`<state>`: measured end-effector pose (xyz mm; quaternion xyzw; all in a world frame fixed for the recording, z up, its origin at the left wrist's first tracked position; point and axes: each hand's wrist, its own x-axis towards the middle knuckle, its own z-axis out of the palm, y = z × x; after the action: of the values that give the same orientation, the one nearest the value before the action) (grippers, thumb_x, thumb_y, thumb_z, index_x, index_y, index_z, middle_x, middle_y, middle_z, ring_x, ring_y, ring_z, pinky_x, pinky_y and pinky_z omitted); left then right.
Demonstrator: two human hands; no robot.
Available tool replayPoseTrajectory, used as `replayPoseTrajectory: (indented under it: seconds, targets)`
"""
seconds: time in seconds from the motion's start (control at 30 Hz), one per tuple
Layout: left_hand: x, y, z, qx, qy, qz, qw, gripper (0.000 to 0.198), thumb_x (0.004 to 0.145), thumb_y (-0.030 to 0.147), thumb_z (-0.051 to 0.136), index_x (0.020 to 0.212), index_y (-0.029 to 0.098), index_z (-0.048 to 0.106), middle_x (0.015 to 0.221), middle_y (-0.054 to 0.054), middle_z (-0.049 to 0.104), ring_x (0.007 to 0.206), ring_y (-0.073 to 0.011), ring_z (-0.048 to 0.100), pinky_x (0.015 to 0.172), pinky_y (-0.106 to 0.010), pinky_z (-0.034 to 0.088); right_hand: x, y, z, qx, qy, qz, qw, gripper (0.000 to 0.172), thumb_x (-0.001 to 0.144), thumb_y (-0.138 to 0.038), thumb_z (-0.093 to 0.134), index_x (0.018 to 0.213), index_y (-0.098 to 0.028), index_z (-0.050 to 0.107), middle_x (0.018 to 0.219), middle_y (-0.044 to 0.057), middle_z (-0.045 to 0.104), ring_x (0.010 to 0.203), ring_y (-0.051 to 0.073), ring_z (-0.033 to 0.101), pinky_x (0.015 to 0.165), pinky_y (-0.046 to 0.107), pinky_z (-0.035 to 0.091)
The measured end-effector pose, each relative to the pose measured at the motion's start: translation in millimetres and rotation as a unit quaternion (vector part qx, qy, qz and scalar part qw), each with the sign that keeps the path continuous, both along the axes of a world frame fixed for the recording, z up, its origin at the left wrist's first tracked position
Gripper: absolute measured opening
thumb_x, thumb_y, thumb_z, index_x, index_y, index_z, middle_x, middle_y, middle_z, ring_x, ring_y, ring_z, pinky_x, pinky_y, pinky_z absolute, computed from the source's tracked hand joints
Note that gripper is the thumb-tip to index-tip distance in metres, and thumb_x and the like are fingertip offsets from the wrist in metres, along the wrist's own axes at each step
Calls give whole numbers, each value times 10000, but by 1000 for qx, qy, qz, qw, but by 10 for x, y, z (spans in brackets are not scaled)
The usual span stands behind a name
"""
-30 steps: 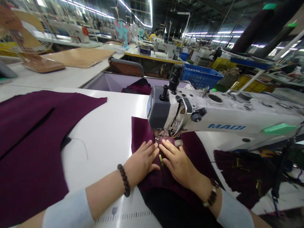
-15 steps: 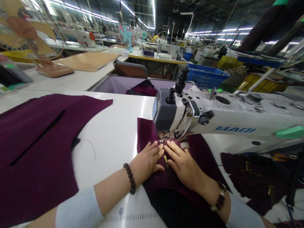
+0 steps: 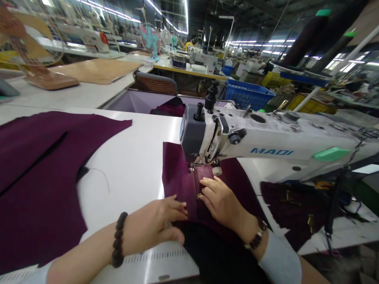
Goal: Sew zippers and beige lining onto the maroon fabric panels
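Observation:
A maroon fabric piece [image 3: 177, 173] with a zipper [image 3: 196, 185] lies under the needle of a white sewing machine [image 3: 266, 142]. My right hand [image 3: 217, 199] rests flat on the fabric just right of the zipper, fingers stretched toward the presser foot. Nearer the table's front edge, my left hand [image 3: 154, 223] lies on the fabric's lower left part, fingers extended and close together. Both wrists wear dark bead bracelets.
A large maroon fabric panel [image 3: 38, 173] with a slit covers the left of the white table [image 3: 130, 157]. More dark pieces with brass parts [image 3: 290, 205] lie right of the machine. A blue crate [image 3: 248, 94], a chair back [image 3: 155, 83] and other workstations stand behind.
My left hand has drawn back from beside the needle toward the table's front edge. The right hand stays by the zipper, slightly lower. The fabric has fed further under the presser foot.

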<state>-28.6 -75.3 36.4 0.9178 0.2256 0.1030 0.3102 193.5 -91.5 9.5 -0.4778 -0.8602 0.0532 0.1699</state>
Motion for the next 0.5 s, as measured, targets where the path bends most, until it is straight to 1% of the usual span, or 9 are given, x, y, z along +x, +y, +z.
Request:
replayPoseTrajectory:
  seconds: [0.07,0.13,0.2,0.27,0.33,0.4,0.43,0.5]
  targets:
    - [-57,-140,55,-25,1,-21,999,355,698,364,713,986,189,604,983,-45,651,965,-195,596,945,-330,396,27,-86,44,-30,24,-33,999,249,892,-184,375,904,-112,613,1122,132,571,1088,238,501,986,448,355]
    - [-80,-259,55,-33,19,-6,999,384,610,367,776,896,186,594,890,-31,637,851,-199,597,792,-290,457,104,-251,138,-103,96,-61,988,251,902,-216,377,947,-132,609,1129,112,572,1085,214,508,977,400,378]
    - [-78,-361,16,-35,25,20,999,359,598,288,786,860,183,564,845,-19,609,781,-188,571,671,-252,447,216,-486,258,-207,182,-56,960,284,919,-297,371,1059,-173,584,1141,79,573,1085,182,516,969,352,394]
    - [-66,-456,-28,-19,13,21,1000,297,654,164,707,904,195,550,844,-10,589,752,-172,547,653,-246,418,319,-747,364,-299,227,-32,926,362,909,-403,381,1193,-227,519,1207,62,538,1144,185,478,990,358,373]
    - [-54,-545,-48,17,-13,-9,1000,213,702,83,584,870,213,564,782,2,562,701,-157,517,634,-251,386,372,-978,427,-345,216,-14,913,522,830,-493,489,1297,-272,418,1324,56,434,1256,223,348,1037,412,293]
    - [-41,-620,-30,45,-51,-28,997,122,742,97,520,781,204,565,724,-3,531,662,-152,487,601,-256,362,364,-1140,435,-360,174,28,916,720,744,-486,610,1363,-285,303,1394,61,327,1306,249,236,1067,468,172]
    - [-28,-648,-7,51,-79,-24,995,99,764,116,498,754,195,557,713,-8,520,654,-150,479,589,-255,359,344,-1194,418,-361,150,61,918,761,745,-445,628,1384,-280,250,1408,69,293,1312,250,212,1068,485,125]
    - [25,-682,61,54,-137,11,989,120,796,129,450,761,180,552,719,-22,516,656,-147,482,572,-245,366,292,-1269,350,-346,115,121,923,754,789,-360,593,1405,-246,174,1413,94,267,1310,243,214,1063,497,82]
